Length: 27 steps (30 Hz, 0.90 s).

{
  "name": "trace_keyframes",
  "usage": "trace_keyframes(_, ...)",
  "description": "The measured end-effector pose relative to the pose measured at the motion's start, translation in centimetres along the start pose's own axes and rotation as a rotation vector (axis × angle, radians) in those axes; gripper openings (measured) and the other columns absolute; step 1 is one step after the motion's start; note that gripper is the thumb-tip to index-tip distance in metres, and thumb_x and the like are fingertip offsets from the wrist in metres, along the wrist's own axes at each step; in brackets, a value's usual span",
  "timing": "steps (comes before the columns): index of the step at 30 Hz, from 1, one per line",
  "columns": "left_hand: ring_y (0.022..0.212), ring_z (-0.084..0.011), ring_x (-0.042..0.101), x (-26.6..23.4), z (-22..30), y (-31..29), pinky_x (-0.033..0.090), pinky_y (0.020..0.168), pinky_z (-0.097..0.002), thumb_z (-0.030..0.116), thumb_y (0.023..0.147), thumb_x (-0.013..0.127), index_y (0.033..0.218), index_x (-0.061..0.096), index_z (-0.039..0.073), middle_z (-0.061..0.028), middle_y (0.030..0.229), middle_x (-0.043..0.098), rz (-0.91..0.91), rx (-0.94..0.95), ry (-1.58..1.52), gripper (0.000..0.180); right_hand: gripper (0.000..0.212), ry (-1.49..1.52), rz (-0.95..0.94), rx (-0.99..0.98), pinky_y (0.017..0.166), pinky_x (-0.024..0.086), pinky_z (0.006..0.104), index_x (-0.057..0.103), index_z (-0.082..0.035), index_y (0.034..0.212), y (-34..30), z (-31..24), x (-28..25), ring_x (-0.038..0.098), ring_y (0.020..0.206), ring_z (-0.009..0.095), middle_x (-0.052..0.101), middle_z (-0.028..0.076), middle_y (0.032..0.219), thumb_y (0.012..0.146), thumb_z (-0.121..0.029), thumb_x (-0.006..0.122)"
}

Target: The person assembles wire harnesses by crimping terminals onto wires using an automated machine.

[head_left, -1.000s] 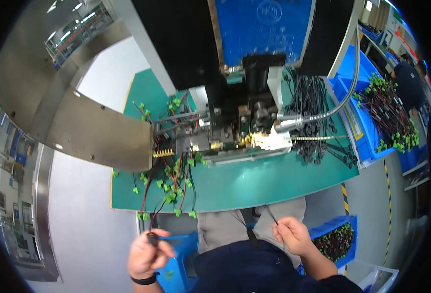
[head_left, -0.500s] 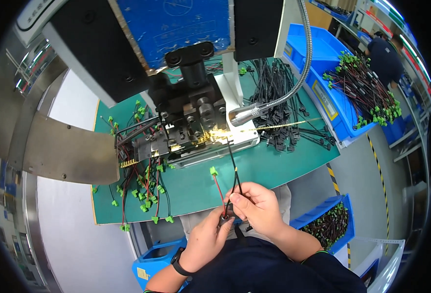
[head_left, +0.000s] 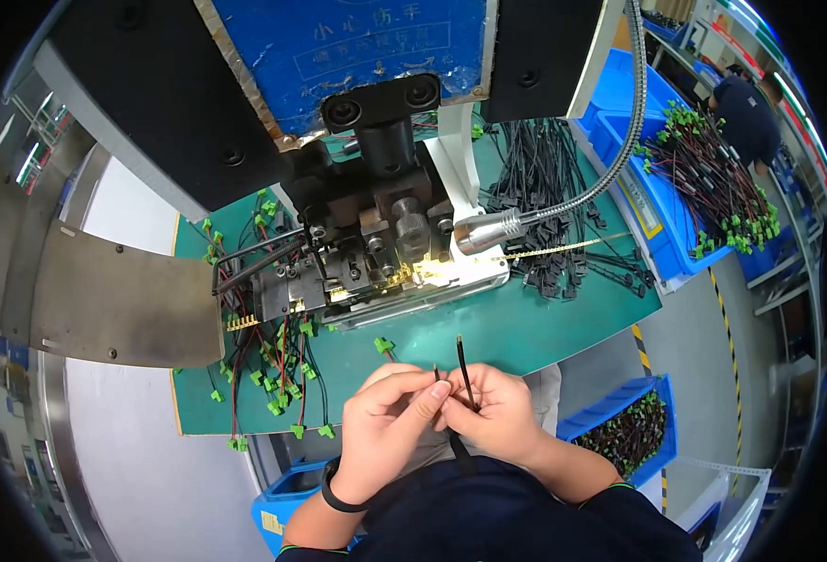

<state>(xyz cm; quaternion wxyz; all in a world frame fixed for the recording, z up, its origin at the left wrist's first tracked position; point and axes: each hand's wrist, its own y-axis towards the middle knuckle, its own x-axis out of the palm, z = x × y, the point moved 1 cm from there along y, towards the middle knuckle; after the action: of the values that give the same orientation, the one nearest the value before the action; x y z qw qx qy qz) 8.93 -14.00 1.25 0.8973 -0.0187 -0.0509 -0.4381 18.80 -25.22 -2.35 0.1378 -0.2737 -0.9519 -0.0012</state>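
Observation:
Both of my hands are close together in front of the table edge, fingers closed. My left hand (head_left: 387,421) pinches a wire whose short dark tip (head_left: 436,373) pokes up beyond the fingertips. My right hand (head_left: 496,412) grips a black wire (head_left: 463,360) standing up with a bare end. The two hands touch at the fingertips, so the rest of the wires is hidden. Just beyond my left knuckles a green connector (head_left: 383,346) on a red wire sticks out. Farther off stands the crimping press (head_left: 390,234), its die area lit by a lamp (head_left: 487,232).
Wires with green connectors (head_left: 282,384) lie at the left of the green table (head_left: 413,335). Black wires (head_left: 549,206) are heaped at the right. Blue bins (head_left: 643,225) stand beyond, another bin (head_left: 662,384) lower right. A metal guard (head_left: 132,300) is at left. A person (head_left: 749,117) is farther back.
The black wire that reached up toward the press now ends well short of it. My left hand has risen to meet the right one, and the view has shifted slightly.

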Motion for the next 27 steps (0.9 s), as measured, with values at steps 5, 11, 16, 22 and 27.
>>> trace_keyframes(5, 0.075, -0.0142, 0.062, -0.2, 0.1, 0.4, 0.051, 0.066, -0.0237, 0.001, 0.086, 0.067, 0.096, 0.066, -0.005, -0.0087, 0.094, 0.059, -0.049, -0.093, -0.085, 0.012, 0.013, 0.17, -0.086, 0.033, 0.066, 0.051, 0.0218, 0.052, 0.003, 0.099, 0.6, -0.3, -0.7, 0.062, 0.077, 0.008, 0.062, 0.006, 0.09, 0.089, 0.001, 0.06)
trace_keyframes(11, 0.081, -0.0114, 0.061, -0.4, -0.1, 0.3, 0.05, 0.071, -0.0224, 0.002, 0.085, 0.068, 0.096, 0.068, -0.002, -0.0069, 0.091, 0.063, -0.069, -0.065, 0.077, 0.012, 0.011, 0.059, -0.034, -0.019, 0.055, 0.042, 0.0191, 0.054, 0.002, 0.097, 2.1, -2.9, -0.7, 0.05, 0.059, 0.006, 0.059, 0.004, 0.081, 0.09, -0.003, 0.061)
trace_keyframes(16, 0.081, -0.0098, 0.06, -0.1, -0.1, 0.0, 0.049, 0.071, -0.022, 0.002, 0.087, 0.066, 0.097, 0.067, -0.003, -0.0063, 0.088, 0.064, 0.006, -0.045, 0.052, 0.011, 0.011, 0.06, -0.057, -0.005, 0.051, 0.038, 0.0181, 0.056, 0.002, 0.098, 2.2, -2.3, -1.0, 0.049, 0.06, 0.004, 0.059, 0.004, 0.078, 0.09, -0.004, 0.062)
trace_keyframes(22, 0.075, -0.008, 0.061, -0.4, -0.7, -0.4, 0.049, 0.069, -0.0214, 0.001, 0.088, 0.064, 0.101, 0.064, -0.003, -0.0043, 0.085, 0.065, 0.067, -0.126, -0.093, 0.013, 0.018, 0.068, 0.039, 0.038, 0.047, 0.032, 0.0191, 0.055, 0.002, 0.105, 1.0, -2.4, -1.1, 0.04, 0.053, 0.004, 0.054, 0.002, 0.074, 0.097, -0.014, 0.053)
trace_keyframes(27, 0.073, -0.0099, 0.063, -1.2, -0.4, 0.6, 0.052, 0.069, -0.023, -0.001, 0.089, 0.061, 0.1, 0.063, -0.004, -0.0056, 0.085, 0.066, 0.003, -0.222, -0.251, 0.011, 0.027, -0.248, -0.009, 0.017, 0.048, 0.032, 0.0201, 0.057, 0.001, 0.109, -1.7, -1.6, -2.0, 0.037, 0.055, 0.004, 0.046, -0.002, 0.073, 0.101, -0.022, 0.044)
